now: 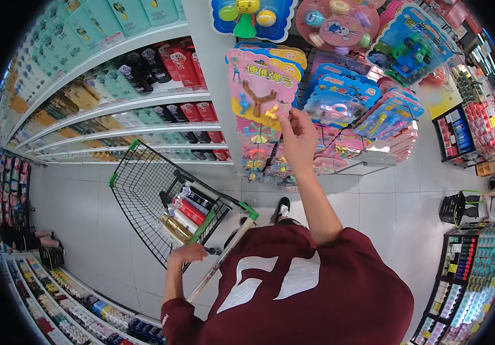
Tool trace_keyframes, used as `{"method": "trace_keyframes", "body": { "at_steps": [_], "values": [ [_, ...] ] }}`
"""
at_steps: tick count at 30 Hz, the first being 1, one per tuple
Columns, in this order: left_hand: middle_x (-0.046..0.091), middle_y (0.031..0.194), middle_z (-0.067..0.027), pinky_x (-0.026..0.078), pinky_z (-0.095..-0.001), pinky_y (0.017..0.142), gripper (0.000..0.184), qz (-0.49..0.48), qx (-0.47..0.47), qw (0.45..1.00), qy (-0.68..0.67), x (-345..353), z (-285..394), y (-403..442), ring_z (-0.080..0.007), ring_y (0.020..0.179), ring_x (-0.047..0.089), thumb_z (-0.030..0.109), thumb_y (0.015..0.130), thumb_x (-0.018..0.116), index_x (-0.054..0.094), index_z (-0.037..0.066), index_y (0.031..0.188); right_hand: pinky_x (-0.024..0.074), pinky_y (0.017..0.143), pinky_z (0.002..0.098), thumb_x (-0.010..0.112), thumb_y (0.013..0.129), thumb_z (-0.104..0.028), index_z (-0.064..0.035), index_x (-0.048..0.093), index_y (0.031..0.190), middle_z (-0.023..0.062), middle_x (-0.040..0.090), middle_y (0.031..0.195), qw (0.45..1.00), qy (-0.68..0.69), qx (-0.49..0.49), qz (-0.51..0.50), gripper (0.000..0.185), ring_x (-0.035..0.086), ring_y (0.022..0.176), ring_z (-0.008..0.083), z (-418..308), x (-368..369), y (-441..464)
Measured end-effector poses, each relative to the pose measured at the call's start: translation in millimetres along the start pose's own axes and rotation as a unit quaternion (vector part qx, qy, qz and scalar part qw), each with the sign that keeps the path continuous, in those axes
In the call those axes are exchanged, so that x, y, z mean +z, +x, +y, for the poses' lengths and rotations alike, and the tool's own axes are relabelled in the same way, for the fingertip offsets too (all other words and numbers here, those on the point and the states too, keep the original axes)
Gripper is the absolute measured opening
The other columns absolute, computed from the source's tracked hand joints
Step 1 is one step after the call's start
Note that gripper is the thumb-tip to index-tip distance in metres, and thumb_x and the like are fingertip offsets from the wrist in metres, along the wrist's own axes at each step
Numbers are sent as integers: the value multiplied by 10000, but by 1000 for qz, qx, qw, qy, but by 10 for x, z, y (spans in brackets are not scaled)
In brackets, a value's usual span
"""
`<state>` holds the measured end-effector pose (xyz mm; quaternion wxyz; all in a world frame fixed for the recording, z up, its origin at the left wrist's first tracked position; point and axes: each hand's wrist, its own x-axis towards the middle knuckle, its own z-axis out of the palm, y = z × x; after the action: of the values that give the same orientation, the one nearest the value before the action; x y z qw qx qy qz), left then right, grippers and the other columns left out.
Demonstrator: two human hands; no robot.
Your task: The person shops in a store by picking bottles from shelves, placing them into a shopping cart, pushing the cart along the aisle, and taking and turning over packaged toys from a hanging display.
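Note:
My right hand [300, 138] is raised to the toy rack, thumb and fingers pinched on the lower right corner of a slingshot toy pack [260, 86]. The pack is a pink and yellow card with a brown Y-shaped slingshot and small figures; it faces me among the hanging toys. My left hand [188, 253] is low at the left, over the near end of a shopping cart [144, 190] and beside its handle [224, 259]. Its fingers are loosely bent, with nothing seen in them. In the cart lie several bottles, including a red one [191, 211] and a gold one [175, 229].
Shelves [115, 121] of bottles and boxes rise at the left of the toy rack. Blue carded toys [339, 95] hang right of the pack. Another person [26, 237] is at the far left. Product shelves [454, 282] stand at the lower right, and a black basket [460, 208] is at the right.

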<state>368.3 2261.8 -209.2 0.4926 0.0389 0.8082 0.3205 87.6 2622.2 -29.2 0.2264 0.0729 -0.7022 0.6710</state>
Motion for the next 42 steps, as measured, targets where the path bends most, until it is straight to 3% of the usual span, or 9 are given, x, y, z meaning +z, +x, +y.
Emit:
{"method": "trace_keyframes", "body": {
  "at_steps": [1,3,9,12,15,21,23,29,42],
  "values": [
    [713,915,-115,525,-354,801,322,29,96,993,61,-312,142,-82,-234,870,673,297,898,615,686,28,1060,397,592,219,682,910,-72,28,652,1030,17,569,872,999,-15,-32,-21,159,499,680,67,12,-16,11],
    [704,907,-109,526,-344,781,312,80,95,992,-34,-944,822,-494,-228,850,669,294,909,634,674,26,1064,400,607,228,661,930,-85,32,650,994,18,562,867,999,6,-46,-23,134,498,690,75,-6,-12,-6],
    [679,980,-115,515,-336,800,333,229,156,952,127,-2270,2361,-967,-209,888,652,269,958,622,617,26,1185,428,683,227,609,984,-114,25,633,978,10,559,877,992,106,-59,-37,140,528,766,73,-24,-33,-118],
    [666,1060,-92,502,-322,840,380,316,273,907,-55,-2345,2487,-582,-183,950,634,259,967,611,576,17,1259,450,722,227,599,997,-125,18,635,991,6,584,890,991,119,-28,-56,148,557,813,68,-75,-111,-160],
    [642,1160,-98,490,-322,877,430,327,481,771,-260,-2126,2731,-246,-156,1018,611,222,970,603,528,-21,1317,467,728,232,611,990,-131,24,648,1003,17,616,909,988,150,3,-42,160,577,824,77,-142,-143,-232],
    [652,1188,-124,488,-309,886,494,369,506,694,-356,-1509,2985,-108,-171,1051,629,261,970,593,501,-62,1332,483,721,218,618,982,-110,31,656,1022,5,639,918,981,185,16,-47,151,597,813,64,-432,-237,-426],
    [662,1153,-115,488,-301,907,404,367,525,666,-384,-1427,3047,-111,-166,1060,629,136,954,614,533,-52,1302,483,714,213,617,979,-98,30,656,1019,-1,637,900,981,189,14,-46,140,596,801,60,-551,-234,-459],
    [664,1096,-48,500,-261,837,324,341,467,670,-465,-1044,3049,-128,-85,965,613,100,975,595,563,-37,1267,461,721,218,621,972,-215,6,646,1099,1,638,936,969,180,97,-137,257,578,821,62,-477,-402,-724],
    [648,1062,-34,470,-235,817,283,339,397,652,-550,-438,2714,-13,-61,933,589,115,989,583,568,-26,1234,529,797,284,645,942,-152,17,597,1224,57,669,1066,896,287,286,-185,332,648,912,118,-305,-435,-1290]
  ]
}}
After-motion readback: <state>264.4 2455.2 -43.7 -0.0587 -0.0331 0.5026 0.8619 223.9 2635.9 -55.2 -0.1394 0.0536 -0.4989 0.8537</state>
